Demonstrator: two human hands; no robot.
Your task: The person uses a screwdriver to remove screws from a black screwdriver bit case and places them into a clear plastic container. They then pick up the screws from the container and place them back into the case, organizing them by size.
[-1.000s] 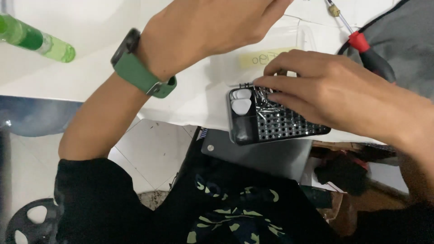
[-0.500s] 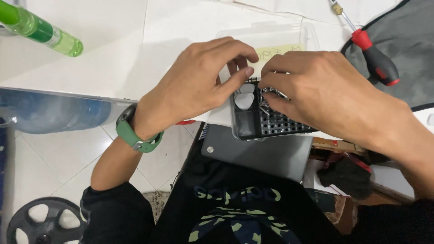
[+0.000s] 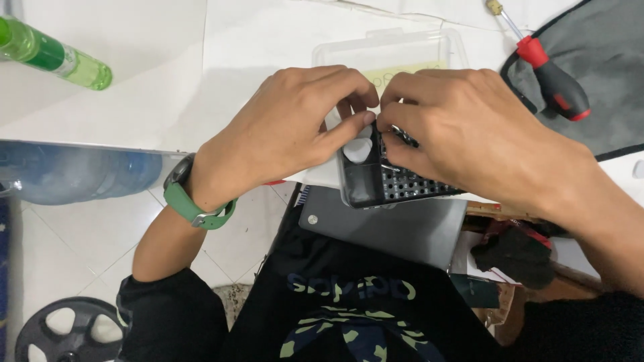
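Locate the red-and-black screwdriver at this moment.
In the head view the red-and-black screwdriver lies at the upper right, its handle on the edge of a grey cloth, beyond the right hand and apart from it.

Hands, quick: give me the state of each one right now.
Left hand: closed, pinching the end of the black bit tray.
Right hand: closed, fingertips on the tray; whether it holds anything cannot be told.

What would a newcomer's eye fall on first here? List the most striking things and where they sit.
Two bare hands meet at the centre: the left hand and right hand both pinch at a black bit tray on the white table's near edge. A green watch circles the left wrist. A red-and-black screwdriver lies top right, a green bottle top left.
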